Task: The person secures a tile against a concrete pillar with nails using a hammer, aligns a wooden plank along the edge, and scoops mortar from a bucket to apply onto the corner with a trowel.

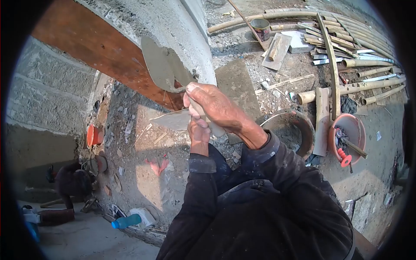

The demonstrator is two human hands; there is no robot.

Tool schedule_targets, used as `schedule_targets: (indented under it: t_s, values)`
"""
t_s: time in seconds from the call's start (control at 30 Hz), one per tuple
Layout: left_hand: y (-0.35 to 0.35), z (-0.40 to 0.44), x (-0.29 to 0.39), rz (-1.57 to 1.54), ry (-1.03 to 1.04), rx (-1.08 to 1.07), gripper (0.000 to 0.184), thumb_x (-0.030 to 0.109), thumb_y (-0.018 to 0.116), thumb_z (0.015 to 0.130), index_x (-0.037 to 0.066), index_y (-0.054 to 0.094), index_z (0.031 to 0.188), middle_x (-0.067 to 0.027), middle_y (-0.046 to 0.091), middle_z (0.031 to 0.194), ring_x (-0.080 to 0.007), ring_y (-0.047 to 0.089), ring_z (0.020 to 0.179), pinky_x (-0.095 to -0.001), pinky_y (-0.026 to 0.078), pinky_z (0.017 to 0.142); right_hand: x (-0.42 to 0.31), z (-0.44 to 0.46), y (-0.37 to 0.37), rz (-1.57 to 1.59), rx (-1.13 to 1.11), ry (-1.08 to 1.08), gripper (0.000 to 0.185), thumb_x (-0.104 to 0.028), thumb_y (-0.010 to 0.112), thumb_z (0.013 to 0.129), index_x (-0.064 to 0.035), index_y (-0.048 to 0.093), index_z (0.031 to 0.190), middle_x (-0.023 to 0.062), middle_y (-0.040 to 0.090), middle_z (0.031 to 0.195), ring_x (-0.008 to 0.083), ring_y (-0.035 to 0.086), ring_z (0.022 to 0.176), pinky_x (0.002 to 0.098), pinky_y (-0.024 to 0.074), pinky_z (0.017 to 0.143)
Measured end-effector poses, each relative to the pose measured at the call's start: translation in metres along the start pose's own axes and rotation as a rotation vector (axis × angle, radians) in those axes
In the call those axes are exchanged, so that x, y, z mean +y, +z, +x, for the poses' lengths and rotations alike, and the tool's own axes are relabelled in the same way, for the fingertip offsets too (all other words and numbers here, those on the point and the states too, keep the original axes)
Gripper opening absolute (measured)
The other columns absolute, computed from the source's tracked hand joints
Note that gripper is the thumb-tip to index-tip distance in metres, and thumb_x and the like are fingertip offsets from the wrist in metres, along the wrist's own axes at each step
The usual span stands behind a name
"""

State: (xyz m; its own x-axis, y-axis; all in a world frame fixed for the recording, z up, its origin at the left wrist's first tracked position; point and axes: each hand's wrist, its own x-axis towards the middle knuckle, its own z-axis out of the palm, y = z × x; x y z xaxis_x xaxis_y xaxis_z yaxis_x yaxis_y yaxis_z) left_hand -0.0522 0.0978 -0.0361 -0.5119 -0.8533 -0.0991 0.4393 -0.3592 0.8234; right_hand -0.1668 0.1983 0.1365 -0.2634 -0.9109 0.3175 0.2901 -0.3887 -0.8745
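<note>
My right hand (216, 108) is closed on the handle of a trowel. The grey-coated trowel blade (161, 65) extends up and left, in front of the brown board edge and the rough grey concrete face. Just below, my left hand (199, 132) is closed close to my right hand, at a thin, flat grey board (174, 120). The board shows on both sides of the left fingers; the exact grip is partly hidden by my right hand.
An orange bucket with tools (350, 134) and a round basin (303, 130) stand right. Bamboo poles (355, 89) and a pail (261, 29) lie beyond. At left are a small orange bucket (93, 136), a blue bottle (126, 221) and another crouching person (71, 184). Rubble covers the ground.
</note>
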Motion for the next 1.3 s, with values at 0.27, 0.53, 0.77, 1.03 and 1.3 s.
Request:
schedule_targets:
  t_s: [0.27, 0.53, 0.77, 1.03, 1.3]
  values:
    - [-0.017, 0.017, -0.007, -0.064, -0.218, 0.175, 0.067, 0.056, 0.074, 0.095, 0.006, 0.055, 0.135, -0.0114, 0.065, 0.104, -0.0213, 0.066, 0.083, -0.0366, 0.058, 0.073, 0.168, -0.078, -0.074, 0.199, 0.298, 0.706, 0.044, -0.042, 0.040, 0.111, -0.0039, 0.054, 0.093, 0.0029, 0.050, 0.066, 0.0146, 0.047, 0.045, 0.0335, 0.0429, 0.039]
    - [-0.022, 0.023, -0.008, -0.125, -0.216, 0.034, 0.081, 0.060, 0.076, 0.092, -0.002, 0.051, 0.138, -0.0139, 0.062, 0.125, -0.0251, 0.062, 0.112, -0.0389, 0.052, 0.092, 0.041, -0.022, -0.024, 0.477, 0.133, 0.504, 0.045, -0.040, 0.040, 0.113, -0.0016, 0.056, 0.097, 0.0024, 0.051, 0.068, 0.0127, 0.049, 0.045, 0.0301, 0.0450, 0.037]
    - [-0.026, 0.027, -0.023, -0.096, -0.151, 0.085, 0.088, 0.060, 0.072, 0.094, -0.006, 0.047, 0.147, -0.0192, 0.063, 0.133, -0.0313, 0.065, 0.115, -0.0377, 0.056, 0.092, -0.032, 0.001, 0.002, 0.199, 0.000, 0.373, 0.043, -0.040, 0.043, 0.112, -0.0021, 0.056, 0.098, 0.0038, 0.054, 0.069, 0.0125, 0.049, 0.044, 0.0289, 0.0437, 0.037]
    - [-0.032, 0.031, -0.022, -0.018, -0.227, 0.191, 0.075, 0.059, 0.076, 0.091, 0.000, 0.057, 0.135, -0.0121, 0.064, 0.126, -0.0280, 0.064, 0.108, -0.0421, 0.052, 0.092, -0.001, -0.051, -0.006, 0.167, 0.059, 0.297, 0.043, -0.040, 0.040, 0.113, -0.0021, 0.058, 0.101, 0.0035, 0.054, 0.067, 0.0114, 0.050, 0.045, 0.0289, 0.0438, 0.038]
    - [-0.023, 0.030, -0.016, -0.070, -0.194, 0.202, 0.068, 0.059, 0.077, 0.091, 0.006, 0.058, 0.129, -0.0098, 0.067, 0.107, -0.0210, 0.066, 0.092, -0.0361, 0.053, 0.079, 0.090, -0.021, -0.056, 0.065, 0.128, 0.428, 0.042, -0.038, 0.039, 0.113, -0.0030, 0.056, 0.098, 0.0011, 0.050, 0.065, 0.0120, 0.047, 0.043, 0.0295, 0.0417, 0.037]
